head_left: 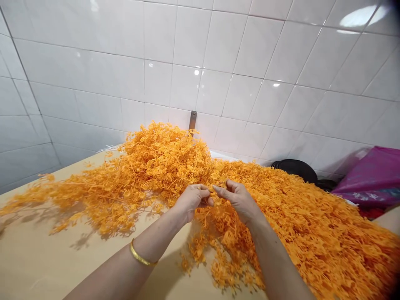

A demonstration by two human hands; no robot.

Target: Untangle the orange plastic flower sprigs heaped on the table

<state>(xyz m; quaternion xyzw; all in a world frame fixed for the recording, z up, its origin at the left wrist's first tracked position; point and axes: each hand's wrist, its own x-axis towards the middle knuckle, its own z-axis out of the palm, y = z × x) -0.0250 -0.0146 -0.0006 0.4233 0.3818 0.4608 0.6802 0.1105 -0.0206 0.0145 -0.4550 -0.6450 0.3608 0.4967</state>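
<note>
My left hand [193,201] and my right hand [242,201] are close together over the table's middle, fingertips a short gap apart. Each is closed in a pinch on a thin part of an orange artificial flower sprig [215,195]; fine detail at the fingertips is too small to make out. More orange sprigs [229,246] lie below and between the wrists. Behind and left of my left hand rises a loose heap of branched orange sprigs [162,158]. A thick, denser mass of orange pieces [318,225] spreads to the right, beneath my right forearm.
The pale wooden table [40,258] meets a white tiled wall [125,79]. A metal bracket [193,121] stands against the wall behind the heap. Black round objects [295,168] and a purple cloth or bag [370,175] are at the back right.
</note>
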